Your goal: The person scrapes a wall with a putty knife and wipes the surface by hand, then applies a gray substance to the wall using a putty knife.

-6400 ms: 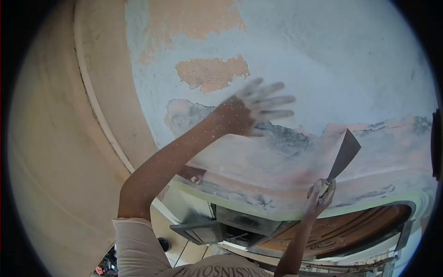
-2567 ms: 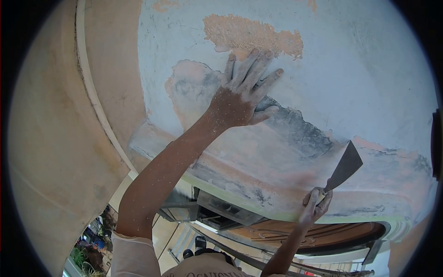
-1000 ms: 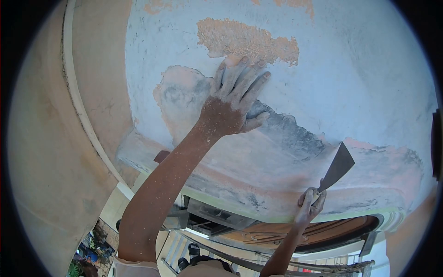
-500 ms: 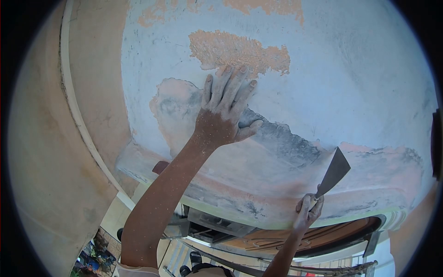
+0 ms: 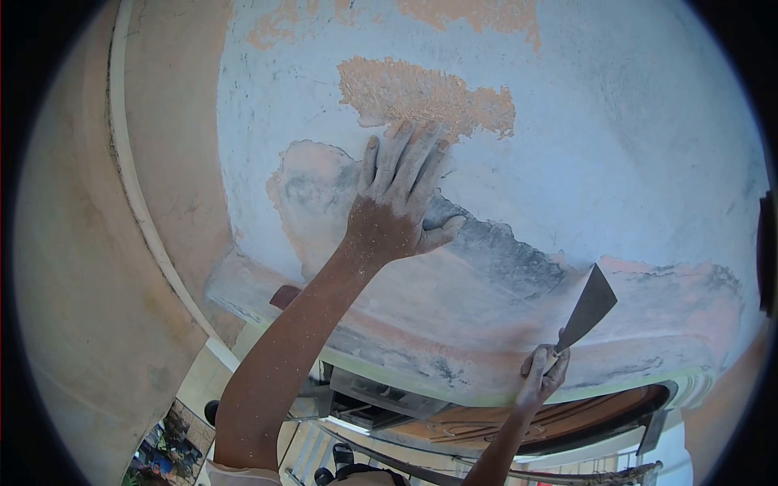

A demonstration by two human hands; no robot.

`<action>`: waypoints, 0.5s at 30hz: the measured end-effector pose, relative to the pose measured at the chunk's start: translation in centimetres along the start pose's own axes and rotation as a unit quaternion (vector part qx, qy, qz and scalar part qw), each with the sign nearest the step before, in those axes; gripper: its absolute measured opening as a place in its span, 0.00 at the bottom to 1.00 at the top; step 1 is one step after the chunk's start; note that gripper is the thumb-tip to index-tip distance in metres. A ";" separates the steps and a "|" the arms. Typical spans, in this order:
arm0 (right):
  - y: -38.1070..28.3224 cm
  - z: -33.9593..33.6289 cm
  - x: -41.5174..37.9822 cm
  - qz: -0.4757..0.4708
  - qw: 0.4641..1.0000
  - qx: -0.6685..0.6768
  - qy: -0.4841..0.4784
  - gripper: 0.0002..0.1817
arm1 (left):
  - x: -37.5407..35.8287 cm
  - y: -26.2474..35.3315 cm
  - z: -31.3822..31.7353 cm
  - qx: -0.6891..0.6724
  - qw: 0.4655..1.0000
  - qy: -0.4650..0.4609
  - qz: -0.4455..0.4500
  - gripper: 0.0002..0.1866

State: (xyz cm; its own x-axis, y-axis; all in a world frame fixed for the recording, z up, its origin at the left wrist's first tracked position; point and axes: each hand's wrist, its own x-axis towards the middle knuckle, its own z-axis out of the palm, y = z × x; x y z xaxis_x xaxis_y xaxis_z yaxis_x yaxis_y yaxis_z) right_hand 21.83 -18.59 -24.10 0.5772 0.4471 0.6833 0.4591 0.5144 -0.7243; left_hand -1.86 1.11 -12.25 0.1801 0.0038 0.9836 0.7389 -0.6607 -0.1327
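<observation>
My left hand (image 5: 399,190) lies against the wall (image 5: 583,162) with its fingers stretched and a little apart, coated in pale dust. Its fingertips reach the lower edge of a rough peach patch (image 5: 421,89) where the white coat has come off. Under the palm and thumb runs a grey, chipped strip of bare plaster (image 5: 506,251). Lower right, my right hand (image 5: 543,374) grips the handle of a putty knife (image 5: 590,306). The knife's broad triangular metal blade points up and to the right, in front of the pinkish lower wall.
A moulded ledge (image 5: 454,364) with worn paint runs along the wall's lower part. Below it are a curved brown wooden panel (image 5: 559,417) and a railing (image 5: 583,470). A pale pipe (image 5: 150,215) runs down the left side. Plants and clutter (image 5: 166,449) show far below at left.
The whole view has shifted slightly, so wall and hands appear a little lower. My left hand's fingers sit closer together; the putty knife stays in my right hand.
</observation>
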 end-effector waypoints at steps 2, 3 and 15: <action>-0.4 0.1 0.0 0.007 1.000 0.003 0.004 0.21 | 0.0 0.1 0.0 -0.002 1.000 0.000 -0.003 0.40; -0.5 0.2 0.0 0.015 1.000 0.008 0.006 0.21 | 0.1 0.1 -0.1 -0.003 1.000 0.001 -0.003 0.39; 0.1 -0.2 0.0 0.008 1.000 -0.004 -0.003 0.22 | 0.1 0.1 -0.3 -0.002 1.000 -0.010 -0.003 0.41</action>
State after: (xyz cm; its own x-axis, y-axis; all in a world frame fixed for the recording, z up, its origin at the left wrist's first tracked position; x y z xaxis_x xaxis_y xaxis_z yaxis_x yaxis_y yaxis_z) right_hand 21.99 -18.65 -24.16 0.5801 0.4603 0.6719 0.4543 0.5018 -0.7360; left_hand -1.90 0.83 -12.09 0.1886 0.0224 0.9818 0.7371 -0.6638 -0.1265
